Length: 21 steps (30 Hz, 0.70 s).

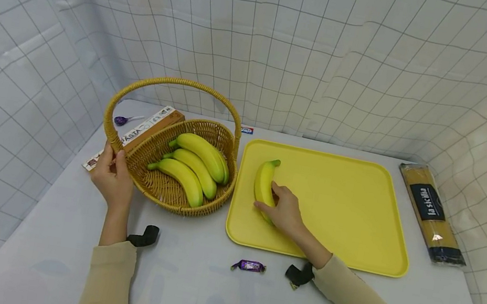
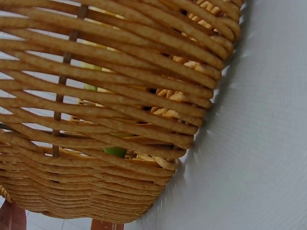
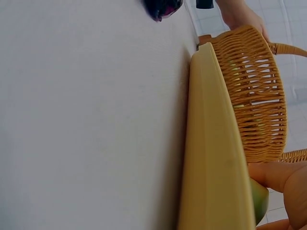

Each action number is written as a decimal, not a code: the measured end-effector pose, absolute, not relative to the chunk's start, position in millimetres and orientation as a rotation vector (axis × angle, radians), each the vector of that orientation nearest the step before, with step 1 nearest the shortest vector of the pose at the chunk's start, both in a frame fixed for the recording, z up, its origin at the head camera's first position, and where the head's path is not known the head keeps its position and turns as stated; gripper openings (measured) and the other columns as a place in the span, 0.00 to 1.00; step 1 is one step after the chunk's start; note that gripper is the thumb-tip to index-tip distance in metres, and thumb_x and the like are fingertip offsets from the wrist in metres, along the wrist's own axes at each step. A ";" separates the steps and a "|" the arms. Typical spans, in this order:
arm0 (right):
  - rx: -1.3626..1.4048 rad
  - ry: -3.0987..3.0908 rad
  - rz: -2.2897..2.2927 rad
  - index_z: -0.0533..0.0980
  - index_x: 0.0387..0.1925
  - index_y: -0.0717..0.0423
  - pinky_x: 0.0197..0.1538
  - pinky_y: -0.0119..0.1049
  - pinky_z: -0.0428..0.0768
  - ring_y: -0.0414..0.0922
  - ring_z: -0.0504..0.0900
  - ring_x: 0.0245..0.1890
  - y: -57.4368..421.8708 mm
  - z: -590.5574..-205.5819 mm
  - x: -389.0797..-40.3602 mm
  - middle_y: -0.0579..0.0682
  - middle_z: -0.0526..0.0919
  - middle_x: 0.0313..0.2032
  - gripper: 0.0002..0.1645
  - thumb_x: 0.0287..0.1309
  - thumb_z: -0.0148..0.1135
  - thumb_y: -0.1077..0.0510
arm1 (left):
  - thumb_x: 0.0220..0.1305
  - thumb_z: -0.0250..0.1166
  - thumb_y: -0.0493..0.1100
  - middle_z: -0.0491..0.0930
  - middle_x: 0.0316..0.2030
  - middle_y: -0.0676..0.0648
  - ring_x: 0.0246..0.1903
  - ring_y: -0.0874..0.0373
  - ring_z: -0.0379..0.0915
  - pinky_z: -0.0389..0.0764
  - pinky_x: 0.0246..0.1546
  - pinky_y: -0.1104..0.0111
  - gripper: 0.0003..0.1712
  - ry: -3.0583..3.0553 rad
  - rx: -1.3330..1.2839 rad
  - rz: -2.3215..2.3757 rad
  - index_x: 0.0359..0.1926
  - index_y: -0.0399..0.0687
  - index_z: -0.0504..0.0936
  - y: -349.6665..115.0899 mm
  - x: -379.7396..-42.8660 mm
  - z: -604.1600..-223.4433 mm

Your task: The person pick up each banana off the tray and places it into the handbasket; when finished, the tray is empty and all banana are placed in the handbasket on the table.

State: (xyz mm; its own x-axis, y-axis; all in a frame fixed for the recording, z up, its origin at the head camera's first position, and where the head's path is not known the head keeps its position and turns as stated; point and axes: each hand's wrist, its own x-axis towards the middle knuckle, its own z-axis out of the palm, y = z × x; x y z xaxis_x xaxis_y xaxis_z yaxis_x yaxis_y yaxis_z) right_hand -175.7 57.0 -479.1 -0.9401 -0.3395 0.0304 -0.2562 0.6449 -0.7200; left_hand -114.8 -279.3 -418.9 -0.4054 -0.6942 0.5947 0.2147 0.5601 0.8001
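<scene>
My left hand (image 1: 114,176) grips the wicker basket (image 1: 177,209) at the left foot of its tall arched handle. Several bananas (image 1: 179,176) lie side by side inside the basket, and its weave fills most of the left wrist view. On the left part of the yellow tray (image 1: 335,209), my right hand (image 1: 284,211) pinches a single banana (image 1: 264,179) near its lower end, thumb on one side and fingers on the other. The banana's green stem points away from me. In the right wrist view the tray's side wall (image 3: 211,143) hides much of that banana.
A pasta box (image 1: 151,129) lies behind the basket's left side, with a purple lollipop (image 1: 121,120) beyond it. A purple wrapped candy (image 1: 249,265) lies in front of the tray. To the tray's right is a packet of spaghetti (image 1: 432,214). A small wrapper (image 1: 247,130) shows behind the basket.
</scene>
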 end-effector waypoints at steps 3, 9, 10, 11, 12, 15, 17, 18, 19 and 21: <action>-0.465 2.748 -1.215 0.66 0.66 0.68 0.46 0.43 0.79 0.51 0.78 0.42 55.8 -478.2 -174.7 0.62 0.81 0.47 0.44 0.53 0.72 0.52 | 0.66 0.57 0.32 0.78 0.33 0.42 0.30 0.77 0.63 0.63 0.30 0.84 0.14 -1.713 0.399 -1.052 0.49 0.26 0.80 -279.2 -114.5 -418.8; -0.414 2.723 -1.277 0.67 0.66 0.67 0.48 0.44 0.80 0.53 0.79 0.47 55.0 -475.7 -173.3 0.62 0.80 0.50 0.42 0.54 0.71 0.55 | 0.67 0.56 0.32 0.80 0.36 0.33 0.31 0.78 0.64 0.64 0.30 0.85 0.16 -1.717 0.406 -1.065 0.52 0.29 0.80 -279.7 -113.9 -420.1; -0.402 2.717 -1.287 0.67 0.66 0.67 0.49 0.45 0.79 0.53 0.79 0.47 55.0 -475.0 -173.1 0.62 0.80 0.51 0.41 0.54 0.71 0.55 | 0.67 0.56 0.32 0.80 0.36 0.34 0.31 0.78 0.64 0.64 0.30 0.85 0.16 -1.718 0.410 -1.064 0.52 0.30 0.80 -279.8 -113.9 -420.3; -0.388 2.709 -1.303 0.67 0.66 0.66 0.50 0.45 0.79 0.53 0.79 0.48 55.0 -474.2 -173.2 0.62 0.80 0.52 0.41 0.54 0.71 0.55 | 0.67 0.56 0.32 0.80 0.36 0.35 0.31 0.78 0.64 0.64 0.30 0.85 0.16 -1.719 0.413 -1.063 0.52 0.30 0.81 -279.8 -114.0 -420.5; -0.377 2.705 -1.321 0.67 0.66 0.66 0.51 0.45 0.79 0.53 0.79 0.49 55.1 -472.8 -173.0 0.62 0.80 0.53 0.41 0.54 0.71 0.55 | 0.67 0.56 0.32 0.80 0.35 0.35 0.31 0.77 0.64 0.64 0.30 0.85 0.16 -1.719 0.413 -1.062 0.52 0.30 0.81 -279.9 -114.1 -420.6; -0.370 2.696 -1.372 0.67 0.66 0.65 0.52 0.46 0.80 0.54 0.79 0.51 55.5 -468.3 -173.1 0.62 0.79 0.55 0.40 0.54 0.70 0.56 | 0.67 0.57 0.32 0.80 0.36 0.32 0.32 0.77 0.65 0.65 0.32 0.84 0.16 -1.719 0.400 -1.062 0.52 0.29 0.80 -280.0 -114.4 -420.7; -0.382 2.698 -1.400 0.67 0.66 0.66 0.52 0.47 0.80 0.55 0.79 0.52 56.1 -464.7 -173.0 0.63 0.78 0.56 0.40 0.55 0.70 0.56 | 0.67 0.57 0.32 0.81 0.38 0.29 0.33 0.77 0.65 0.65 0.33 0.84 0.16 -1.718 0.385 -1.062 0.53 0.29 0.80 -280.2 -114.5 -420.7; -0.389 2.702 -1.411 0.67 0.66 0.66 0.51 0.47 0.80 0.55 0.79 0.52 56.5 -462.8 -172.9 0.63 0.78 0.56 0.40 0.55 0.70 0.56 | 0.67 0.57 0.32 0.80 0.38 0.28 0.33 0.77 0.65 0.65 0.33 0.84 0.16 -1.717 0.379 -1.063 0.53 0.28 0.80 -280.3 -114.5 -420.6; -0.391 2.705 -1.420 0.67 0.66 0.66 0.51 0.47 0.81 0.55 0.79 0.52 56.8 -460.9 -172.9 0.63 0.78 0.56 0.39 0.55 0.70 0.56 | 0.67 0.57 0.32 0.80 0.38 0.27 0.33 0.77 0.66 0.65 0.33 0.84 0.16 -1.718 0.377 -1.060 0.53 0.28 0.80 -280.3 -114.6 -420.5; -0.387 2.711 -1.439 0.68 0.66 0.65 0.50 0.47 0.81 0.55 0.79 0.51 57.5 -456.8 -172.6 0.62 0.79 0.55 0.39 0.55 0.70 0.56 | 0.67 0.57 0.32 0.80 0.37 0.28 0.33 0.78 0.65 0.65 0.33 0.85 0.16 -1.720 0.381 -1.054 0.53 0.28 0.80 -280.3 -114.5 -420.3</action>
